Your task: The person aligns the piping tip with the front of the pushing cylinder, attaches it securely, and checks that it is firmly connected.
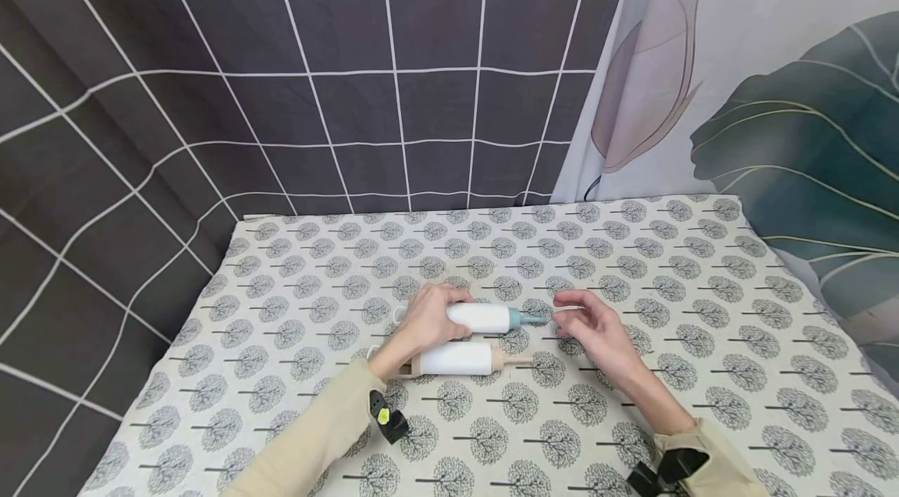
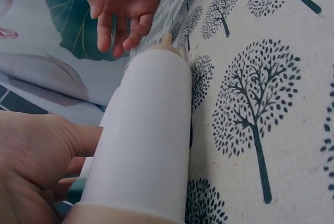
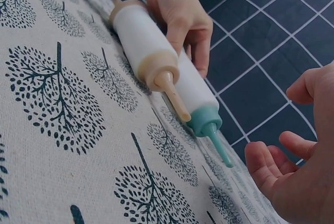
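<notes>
Two white bottles with narrow spouts lie side by side, both spouts toward the right. My left hand [image 1: 430, 316] grips the far one, the teal-spouted bottle [image 1: 485, 317], with its thumb on the near side and fingers on the far side. Nearer to me rests the beige-spouted bottle [image 1: 456, 359], beige at both ends, just beside that hand; it fills the middle of the left wrist view. My right hand [image 1: 595, 331] holds nothing, its fingers loosely bent close to the tip of the teal spout [image 3: 219, 148].
A cream cloth [image 1: 520, 442] printed with dark trees covers the table. Behind it hangs a dark curtain [image 1: 337, 115] with white grid lines, and at the right a pale curtain [image 1: 653, 91] with large leaves.
</notes>
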